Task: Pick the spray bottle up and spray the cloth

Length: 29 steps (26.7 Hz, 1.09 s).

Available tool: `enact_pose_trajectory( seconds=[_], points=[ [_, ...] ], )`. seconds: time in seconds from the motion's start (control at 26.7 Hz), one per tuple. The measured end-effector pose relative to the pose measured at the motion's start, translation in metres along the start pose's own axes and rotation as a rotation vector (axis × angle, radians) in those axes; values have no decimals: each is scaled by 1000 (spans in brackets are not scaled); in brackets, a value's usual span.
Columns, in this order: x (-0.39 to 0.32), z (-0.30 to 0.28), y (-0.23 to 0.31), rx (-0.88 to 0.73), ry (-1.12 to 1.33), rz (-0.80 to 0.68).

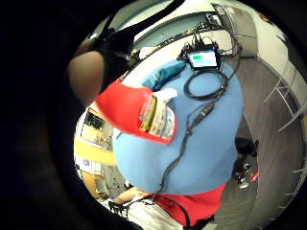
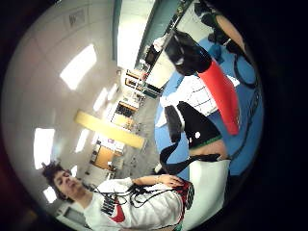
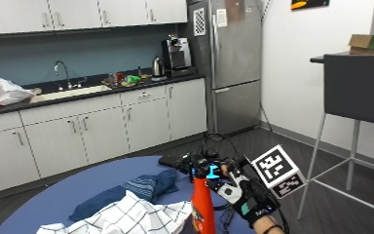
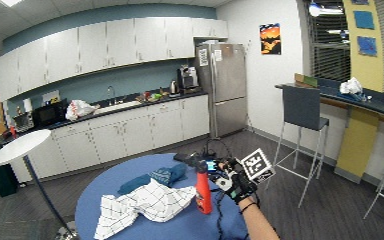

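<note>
Upright, red spray bottle (image 3: 203, 207) held at its top by gloved right hand (image 3: 242, 192).

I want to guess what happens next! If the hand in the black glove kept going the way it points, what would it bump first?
Probably nothing new: the black-gloved right hand already grips the tall red spray bottle.
</note>
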<state>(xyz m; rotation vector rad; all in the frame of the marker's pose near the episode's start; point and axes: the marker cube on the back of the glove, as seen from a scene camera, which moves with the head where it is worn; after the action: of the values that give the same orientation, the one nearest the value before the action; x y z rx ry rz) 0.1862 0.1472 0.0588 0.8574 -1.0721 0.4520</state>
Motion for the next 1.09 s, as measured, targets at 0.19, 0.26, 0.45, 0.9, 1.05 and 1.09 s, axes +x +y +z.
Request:
enact_pose_trajectory(
  seconds=[0.19, 0.26, 0.45, 0.9, 1.05, 1.09],
  points=[
    [13, 17, -22, -41, -69, 52],
    [18, 23, -27, -49, -91, 70],
    [25, 36, -32, -26, -166, 99],
    [9, 27, -42, 146, -107, 33],
    [-14, 11, -52, 105, -55, -8],
    [-25, 7, -57, 86, -40, -25]
  ],
)
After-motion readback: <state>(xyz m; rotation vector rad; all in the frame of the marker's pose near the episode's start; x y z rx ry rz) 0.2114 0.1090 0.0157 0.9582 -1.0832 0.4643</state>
